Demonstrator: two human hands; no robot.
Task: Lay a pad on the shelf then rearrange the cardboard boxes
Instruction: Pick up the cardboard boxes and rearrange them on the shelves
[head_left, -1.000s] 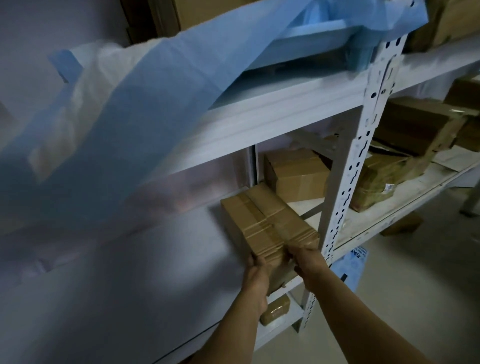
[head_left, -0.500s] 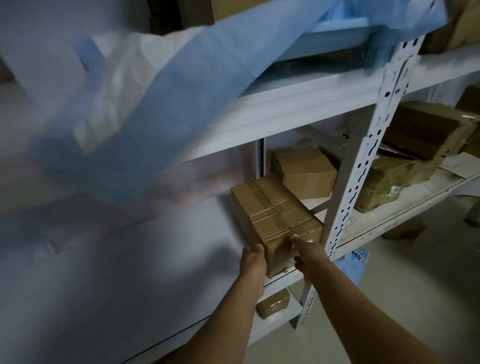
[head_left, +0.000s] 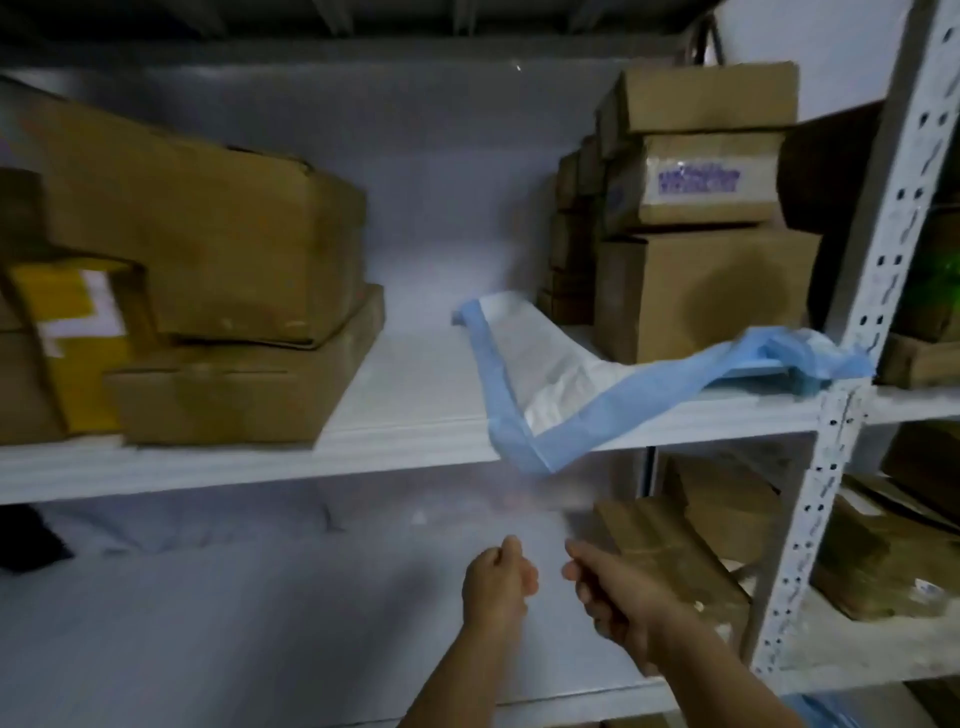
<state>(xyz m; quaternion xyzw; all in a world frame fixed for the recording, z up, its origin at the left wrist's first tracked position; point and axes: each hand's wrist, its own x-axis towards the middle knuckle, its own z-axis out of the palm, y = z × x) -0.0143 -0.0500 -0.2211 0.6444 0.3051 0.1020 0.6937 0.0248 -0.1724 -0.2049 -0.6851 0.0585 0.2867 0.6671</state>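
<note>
A blue-edged white pad (head_left: 524, 374) lies crumpled on the upper white shelf (head_left: 405, 436), one corner hanging over the front edge and its bunched blue end by the upright post. My left hand (head_left: 496, 582) and my right hand (head_left: 618, 592) hover side by side in front of the lower shelf, fingers loosely curled, holding nothing. A taped cardboard box (head_left: 660, 561) sits on the lower shelf just right of my right hand. A large box (head_left: 208, 234) rests on a flat box (head_left: 244, 384) at the upper left. A stack of boxes (head_left: 696, 291) stands at the upper right.
A perforated white upright post (head_left: 852, 395) runs down the right side. More cardboard boxes (head_left: 872, 566) lie beyond it in the neighbouring bay. A yellow-and-white package (head_left: 72, 322) sits at the far left. A white lower shelf surface (head_left: 260, 623) spreads under my hands.
Both hands have let go of the taped box on the lower shelf and pulled back. My view has swung upward, and the upper shelf with the pad now fills it.
</note>
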